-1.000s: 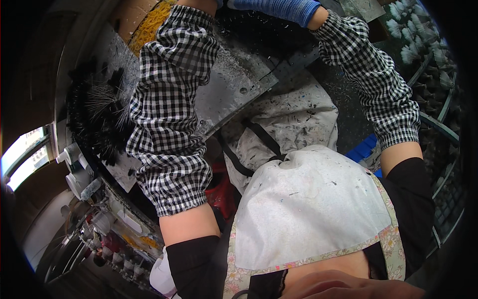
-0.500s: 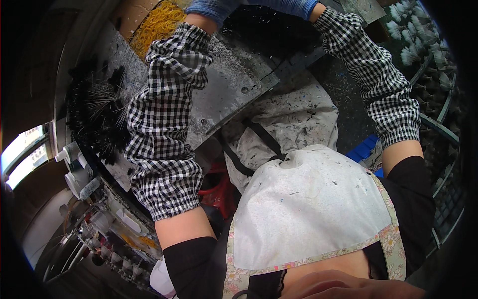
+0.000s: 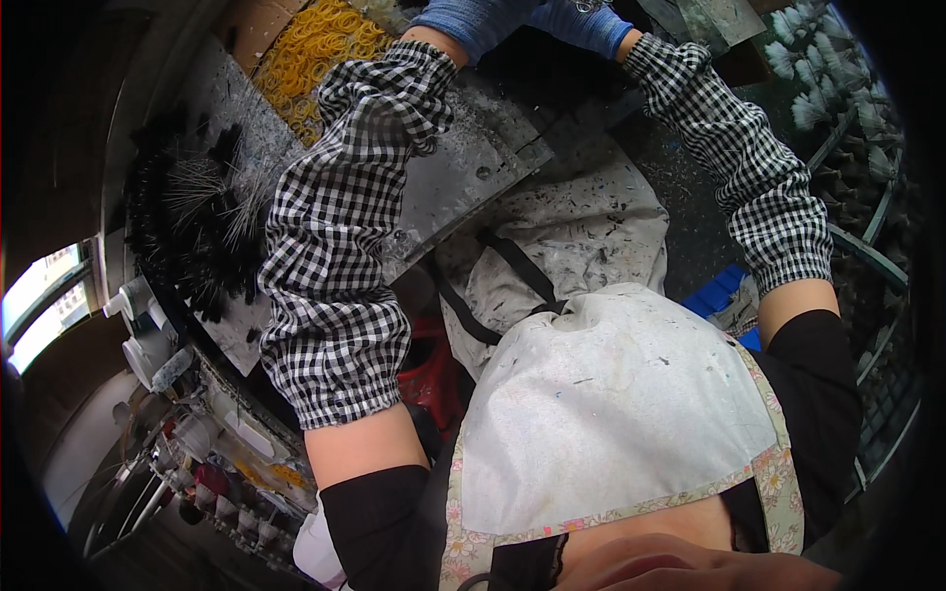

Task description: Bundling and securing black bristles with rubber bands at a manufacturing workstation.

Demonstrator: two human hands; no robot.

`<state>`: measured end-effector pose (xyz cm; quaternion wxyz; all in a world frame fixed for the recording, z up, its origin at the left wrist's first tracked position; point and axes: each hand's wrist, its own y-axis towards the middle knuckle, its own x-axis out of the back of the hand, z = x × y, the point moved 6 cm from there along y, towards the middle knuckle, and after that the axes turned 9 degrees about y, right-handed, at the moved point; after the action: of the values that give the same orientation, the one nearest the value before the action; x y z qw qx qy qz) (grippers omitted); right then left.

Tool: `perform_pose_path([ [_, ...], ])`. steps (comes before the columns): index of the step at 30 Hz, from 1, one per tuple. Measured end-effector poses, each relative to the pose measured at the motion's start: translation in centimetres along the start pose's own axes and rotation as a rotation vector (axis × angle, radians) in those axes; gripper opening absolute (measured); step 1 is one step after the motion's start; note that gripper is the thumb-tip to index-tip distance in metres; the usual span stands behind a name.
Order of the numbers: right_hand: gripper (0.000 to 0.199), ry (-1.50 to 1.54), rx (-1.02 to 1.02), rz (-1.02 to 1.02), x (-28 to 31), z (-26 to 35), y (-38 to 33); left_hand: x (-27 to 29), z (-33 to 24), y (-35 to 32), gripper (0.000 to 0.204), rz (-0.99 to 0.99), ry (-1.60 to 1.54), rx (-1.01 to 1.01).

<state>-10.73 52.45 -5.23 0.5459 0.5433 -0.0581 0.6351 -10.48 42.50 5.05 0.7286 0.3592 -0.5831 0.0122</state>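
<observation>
Both my hands wear blue knit gloves and meet at the top edge of the head view, which cuts off most of their fingers. My left hand (image 3: 475,24) is above the far side of the worn metal worktop (image 3: 458,182), to the right of a heap of yellow rings (image 3: 325,44). Beside it, my right hand (image 3: 583,27) is over a dark area of the bench. A small shiny, wiry-looking thing (image 3: 589,5) shows at the right hand's upper side, too cropped to name. Whether either hand grips anything is hidden.
Black-bristled brushes with thin wire stems (image 3: 202,212) lie on the worktop's left. Pale tufted brushes (image 3: 813,64) stand in a rack at right. A blue bin (image 3: 717,293) and a red plastic object (image 3: 429,369) are low beside me. Machinery (image 3: 222,492) fills the lower left.
My left hand and forearm have shifted to the right, bringing the hand close to my right one and uncovering more yellow rings. The shiny thing has come into view by my right hand.
</observation>
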Motion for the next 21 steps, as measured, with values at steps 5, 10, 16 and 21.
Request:
perform_pose_path([
  [5, 0.043, -0.063, 0.007, -0.076, 0.7, 1.1, 0.0, -0.2, 0.0, 0.1, 0.039, 0.021, 0.021, 0.01],
  [10, 0.054, -0.017, -0.094, -0.174, 2.5, 1.9, 1.2, -0.2, 0.7, 0.7, 0.04, 0.052, 0.007, 0.018],
  [16, 0.049, 0.033, -0.198, 0.016, 2.8, 2.0, 1.1, -0.2, 1.5, 0.4, 0.035, 0.041, -0.12, 0.051],
  [21, 0.045, 0.43, -0.381, 0.078, 3.6, 2.6, 1.6, 1.8, 3.1, 1.0, 0.034, -0.111, -0.204, 0.067],
])
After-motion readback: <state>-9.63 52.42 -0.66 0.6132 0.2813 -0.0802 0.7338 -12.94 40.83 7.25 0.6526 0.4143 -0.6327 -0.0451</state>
